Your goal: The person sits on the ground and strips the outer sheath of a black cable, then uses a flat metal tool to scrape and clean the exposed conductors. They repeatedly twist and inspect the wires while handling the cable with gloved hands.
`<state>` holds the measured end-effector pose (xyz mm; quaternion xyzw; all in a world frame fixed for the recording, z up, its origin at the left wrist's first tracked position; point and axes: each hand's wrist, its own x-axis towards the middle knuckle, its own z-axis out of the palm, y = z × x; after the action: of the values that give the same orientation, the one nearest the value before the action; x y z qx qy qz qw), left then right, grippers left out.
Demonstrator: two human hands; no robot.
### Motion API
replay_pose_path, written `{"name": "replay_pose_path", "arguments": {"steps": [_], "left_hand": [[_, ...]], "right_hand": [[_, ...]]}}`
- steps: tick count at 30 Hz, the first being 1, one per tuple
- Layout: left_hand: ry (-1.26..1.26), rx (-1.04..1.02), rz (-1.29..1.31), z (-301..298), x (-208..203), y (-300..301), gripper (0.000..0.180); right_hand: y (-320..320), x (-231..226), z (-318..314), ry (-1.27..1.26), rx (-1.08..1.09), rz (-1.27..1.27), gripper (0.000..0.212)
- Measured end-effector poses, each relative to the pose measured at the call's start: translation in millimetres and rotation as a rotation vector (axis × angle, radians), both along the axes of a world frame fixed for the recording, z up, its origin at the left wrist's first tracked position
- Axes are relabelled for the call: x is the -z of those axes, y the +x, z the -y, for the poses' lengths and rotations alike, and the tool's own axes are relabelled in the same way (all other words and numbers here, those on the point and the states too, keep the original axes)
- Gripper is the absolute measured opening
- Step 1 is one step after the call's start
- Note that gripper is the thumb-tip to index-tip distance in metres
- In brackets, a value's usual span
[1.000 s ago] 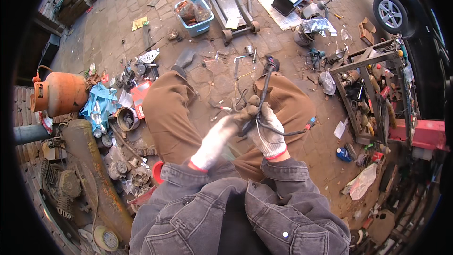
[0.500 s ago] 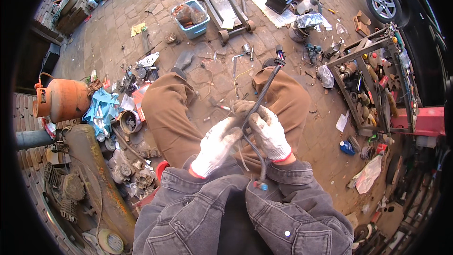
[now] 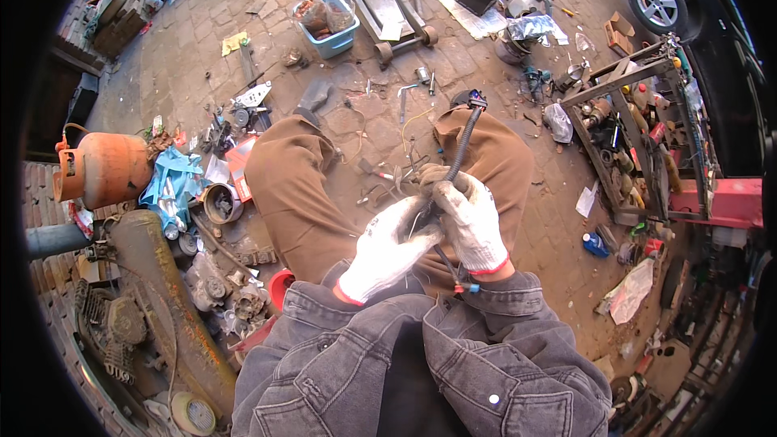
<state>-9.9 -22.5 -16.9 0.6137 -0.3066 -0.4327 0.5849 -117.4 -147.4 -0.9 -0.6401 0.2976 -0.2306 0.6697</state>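
Observation:
A wiring harness (image 3: 464, 143) in black corrugated sleeving runs between my knees, with a dark connector at its far end by my right knee and small blue and red connectors (image 3: 465, 286) at its near end. My right hand (image 3: 471, 222), in a white work glove with dirty fingertips, grips its middle. Beside it my left hand (image 3: 392, 243), gloved alike, pinches the harness from the left. Thin loose wires show around the fingers, but the exact pinch point is hidden.
A screwdriver-like tool, sockets and wrenches (image 3: 402, 103) lie on the brick paving ahead. Farther off stand a blue basket (image 3: 334, 47) and a floor jack (image 3: 377, 8). An orange gas cylinder (image 3: 113, 170) stands left; a metal frame rack (image 3: 619, 146) with bottles and a car wheel (image 3: 657, 2) are right.
Both hands have shifted slightly right and nearer to each other, the left one closing in on the harness. The harness's near end has risen and moved right; its far end has dropped a little.

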Motion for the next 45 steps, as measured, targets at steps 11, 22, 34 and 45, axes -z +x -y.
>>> {"name": "replay_pose_path", "arguments": {"steps": [11,22,34,45], "left_hand": [[-0.151,-0.037,0.624,-1.4,-0.8,13.4,0.046],[-0.117,-0.011,0.936,3.3,-14.2,18.0,0.036],[-0.042,-0.046,1.028,4.7,-14.9,15.0,0.034],[-0.026,0.050,0.907,1.9,1.0,14.0,0.029]], "right_hand": [[-5.4,3.9,13.7,-0.416,-0.204,-0.137,0.060],[-7.8,-57.8,6.5,-0.700,-0.283,-0.326,0.031],[-10.2,-48.3,5.3,-0.749,-0.221,-0.283,0.023],[-3.1,-40.0,10.7,-0.980,-0.162,-0.303,0.014]]}}
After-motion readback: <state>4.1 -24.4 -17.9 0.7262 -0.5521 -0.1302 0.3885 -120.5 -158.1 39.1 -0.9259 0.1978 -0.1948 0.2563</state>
